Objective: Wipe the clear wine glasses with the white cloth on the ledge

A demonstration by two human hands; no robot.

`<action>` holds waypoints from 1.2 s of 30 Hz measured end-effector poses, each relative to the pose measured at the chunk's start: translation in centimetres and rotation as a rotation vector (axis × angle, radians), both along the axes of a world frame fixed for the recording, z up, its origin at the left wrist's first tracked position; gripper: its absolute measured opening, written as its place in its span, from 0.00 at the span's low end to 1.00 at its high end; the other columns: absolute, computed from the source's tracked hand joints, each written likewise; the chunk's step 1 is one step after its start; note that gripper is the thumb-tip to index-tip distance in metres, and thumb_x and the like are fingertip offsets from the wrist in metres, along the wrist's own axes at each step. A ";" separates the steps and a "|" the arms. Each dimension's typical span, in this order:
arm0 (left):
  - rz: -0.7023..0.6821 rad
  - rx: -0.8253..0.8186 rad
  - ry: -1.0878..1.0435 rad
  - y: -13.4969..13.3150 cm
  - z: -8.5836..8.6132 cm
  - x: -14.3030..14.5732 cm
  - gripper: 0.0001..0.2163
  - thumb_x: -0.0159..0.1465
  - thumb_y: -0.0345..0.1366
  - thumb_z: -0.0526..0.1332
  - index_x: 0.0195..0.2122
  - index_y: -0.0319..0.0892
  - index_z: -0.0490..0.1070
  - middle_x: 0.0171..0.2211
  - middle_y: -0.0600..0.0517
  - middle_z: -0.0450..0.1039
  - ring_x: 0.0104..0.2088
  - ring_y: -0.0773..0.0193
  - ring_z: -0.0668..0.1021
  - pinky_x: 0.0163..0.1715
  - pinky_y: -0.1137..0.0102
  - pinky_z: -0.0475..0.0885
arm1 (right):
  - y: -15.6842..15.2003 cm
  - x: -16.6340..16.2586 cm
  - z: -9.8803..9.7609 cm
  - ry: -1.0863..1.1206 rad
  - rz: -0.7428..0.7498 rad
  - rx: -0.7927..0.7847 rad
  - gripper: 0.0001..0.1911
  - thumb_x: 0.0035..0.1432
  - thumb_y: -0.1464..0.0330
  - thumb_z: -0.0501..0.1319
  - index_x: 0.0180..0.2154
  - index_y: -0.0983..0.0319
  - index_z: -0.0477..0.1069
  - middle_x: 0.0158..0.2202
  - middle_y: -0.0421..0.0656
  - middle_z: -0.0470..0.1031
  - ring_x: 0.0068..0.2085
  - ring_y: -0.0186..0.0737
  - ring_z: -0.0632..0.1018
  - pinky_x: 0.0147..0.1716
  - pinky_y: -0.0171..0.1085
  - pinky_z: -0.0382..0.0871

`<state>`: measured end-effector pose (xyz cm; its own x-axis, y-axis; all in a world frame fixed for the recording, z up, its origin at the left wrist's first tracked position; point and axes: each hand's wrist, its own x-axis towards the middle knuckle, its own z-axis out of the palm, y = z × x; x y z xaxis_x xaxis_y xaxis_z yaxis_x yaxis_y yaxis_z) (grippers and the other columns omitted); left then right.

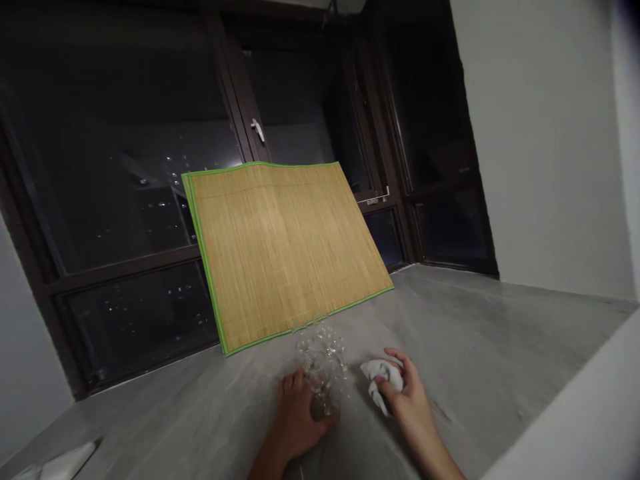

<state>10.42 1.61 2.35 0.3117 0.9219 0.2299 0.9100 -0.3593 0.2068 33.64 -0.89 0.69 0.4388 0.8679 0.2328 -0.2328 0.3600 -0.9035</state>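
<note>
Several small clear glasses (320,353) stand close together on the grey stone sill, their outlines faint against it. My left hand (297,417) is at the nearest one, its fingers along the left side and its thumb by the base, closed around this clear glass (319,377). To the right, my right hand (407,393) pinches a crumpled white cloth (383,380) between thumb and fingers, just above the sill and apart from the glasses.
Behind the glasses a bamboo mat (290,247) with green edging leans against the dark-framed window (250,93). A flat white object (67,463) lies at the lower left. Pale walls (545,147) bound the grey sill (465,333).
</note>
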 end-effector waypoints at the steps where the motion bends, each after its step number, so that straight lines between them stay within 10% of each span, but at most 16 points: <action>1: -0.005 -0.023 0.011 0.1 -0.2 -0.1 0.36 0.53 0.55 0.65 0.63 0.55 0.65 0.64 0.45 0.61 0.66 0.42 0.58 0.66 0.47 0.41 | 0.0 -0.1 -0.1 -0.012 0.000 -0.001 0.32 0.44 0.62 0.66 0.52 0.59 0.63 0.35 0.42 0.80 0.32 0.44 0.79 0.31 0.38 0.70; 11: -0.107 -0.177 -0.030 2.3 -1.2 -0.3 0.39 0.56 0.57 0.62 0.68 0.58 0.53 0.72 0.50 0.44 0.71 0.39 0.45 0.63 0.36 0.28 | -0.6 -0.6 0.0 -0.066 0.008 0.008 0.27 0.45 0.64 0.64 0.50 0.59 0.64 0.34 0.40 0.80 0.32 0.43 0.78 0.33 0.38 0.70; 26: -0.143 -0.231 0.056 5.7 -0.4 1.2 0.36 0.61 0.59 0.54 0.68 0.51 0.54 0.71 0.46 0.49 0.70 0.38 0.49 0.64 0.36 0.36 | -0.1 -0.4 -0.9 -0.077 0.039 -0.006 0.28 0.46 0.63 0.64 0.50 0.59 0.63 0.35 0.40 0.79 0.35 0.44 0.79 0.36 0.38 0.71; 36: -0.294 -0.294 0.063 -0.9 0.7 0.5 0.37 0.61 0.49 0.57 0.70 0.49 0.49 0.72 0.50 0.41 0.71 0.44 0.46 0.68 0.46 0.38 | -0.2 -0.4 -0.4 -0.057 0.037 -0.018 0.28 0.43 0.63 0.65 0.49 0.59 0.66 0.33 0.40 0.79 0.32 0.43 0.78 0.35 0.39 0.71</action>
